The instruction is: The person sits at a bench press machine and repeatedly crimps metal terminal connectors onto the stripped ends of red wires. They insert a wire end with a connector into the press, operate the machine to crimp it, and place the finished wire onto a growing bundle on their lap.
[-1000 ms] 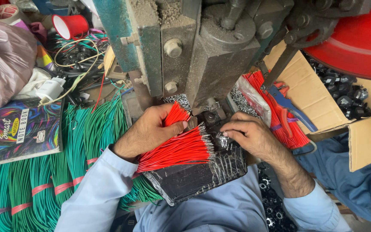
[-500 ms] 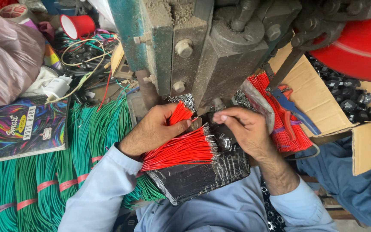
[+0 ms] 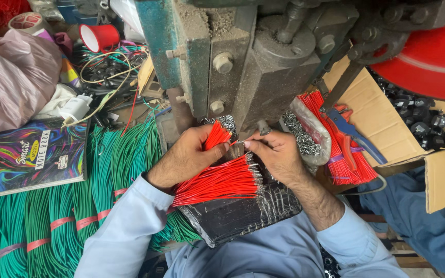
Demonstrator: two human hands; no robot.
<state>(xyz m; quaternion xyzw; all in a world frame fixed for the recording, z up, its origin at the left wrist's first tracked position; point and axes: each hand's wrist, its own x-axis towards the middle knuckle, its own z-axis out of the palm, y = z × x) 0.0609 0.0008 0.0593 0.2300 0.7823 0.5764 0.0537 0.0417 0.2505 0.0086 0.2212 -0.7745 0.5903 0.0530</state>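
Red wire bundle (image 3: pixel 217 180) lengthwise left-right

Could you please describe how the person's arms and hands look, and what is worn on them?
Both hands, left and right, are bare: no gloves, rings or watch show. Both arms wear light blue long sleeves of plain cloth. The left cuff reaches the wrist; the right sleeve is pushed up, leaving a hairy forearm bare.
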